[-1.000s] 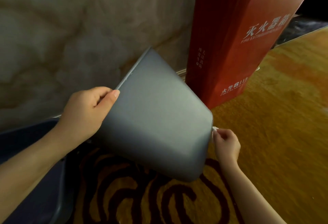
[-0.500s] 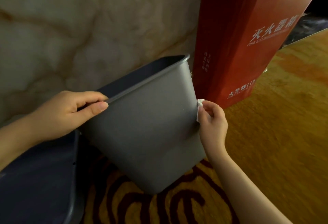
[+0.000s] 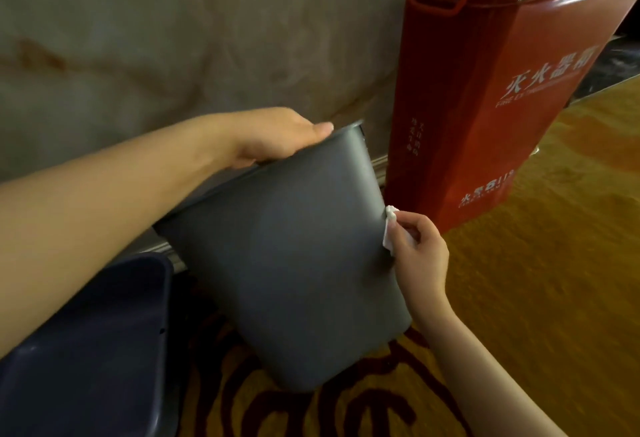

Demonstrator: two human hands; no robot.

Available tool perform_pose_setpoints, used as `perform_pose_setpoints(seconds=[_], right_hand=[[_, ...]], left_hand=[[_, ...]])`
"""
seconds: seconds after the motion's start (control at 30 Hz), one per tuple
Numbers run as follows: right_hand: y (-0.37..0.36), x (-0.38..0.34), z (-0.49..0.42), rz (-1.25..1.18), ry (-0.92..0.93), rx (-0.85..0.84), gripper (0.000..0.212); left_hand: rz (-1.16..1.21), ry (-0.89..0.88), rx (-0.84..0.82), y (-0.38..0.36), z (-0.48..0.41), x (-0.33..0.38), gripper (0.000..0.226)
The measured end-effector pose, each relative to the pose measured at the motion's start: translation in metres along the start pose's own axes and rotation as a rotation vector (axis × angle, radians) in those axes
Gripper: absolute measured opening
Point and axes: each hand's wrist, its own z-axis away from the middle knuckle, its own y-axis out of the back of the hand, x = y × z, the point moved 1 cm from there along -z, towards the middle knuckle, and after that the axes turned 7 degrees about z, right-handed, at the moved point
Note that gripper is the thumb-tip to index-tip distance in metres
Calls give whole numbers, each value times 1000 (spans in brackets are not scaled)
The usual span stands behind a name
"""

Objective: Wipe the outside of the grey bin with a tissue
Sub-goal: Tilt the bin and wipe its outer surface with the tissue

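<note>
The grey bin [image 3: 287,256] is held off the carpet, tilted with its mouth toward the wall and its base toward me. My left hand [image 3: 273,138] grips the far rim from above. My right hand [image 3: 420,249] pinches a small folded white tissue [image 3: 390,230] and presses it against the bin's right side edge, about halfway down. The bin's opening is hidden behind its near wall.
A tall red fire extinguisher box [image 3: 495,97] stands close to the right of the bin, against the marble wall [image 3: 156,41]. A dark blue bin [image 3: 90,343] sits at lower left. Patterned yellow and dark red carpet [image 3: 554,263] covers the floor.
My left hand moved from the near rim corner to the far rim, and the bin turned so its opening faces away. My right hand with the tissue stays on the right side.
</note>
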Motion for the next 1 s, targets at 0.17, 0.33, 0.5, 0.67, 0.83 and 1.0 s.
perform_pose_setpoints(seconds=[0.17,0.33,0.5,0.67,0.83,1.0], right_hand=[[-13,-48,11,41,437,193,11],[-47,-75,19,116,682,96,9],[-31,-11,18,155,534,220,7],[-10,62,22,220,32,122,7],[-6,66,12,236,-19,125,9],[4,18,-11,205,119,296,13]], left_hand=[[-42,-39,-9,-15,-7,2,40],[-149,-120,188,-27,-5,2,38],[-201,-138,334,-29,-1,-5,44],[-227,-171,487,-20,8,-16,40],[-102,-171,676,-3,26,-36,47],[104,-170,874,-11,45,-60,41]])
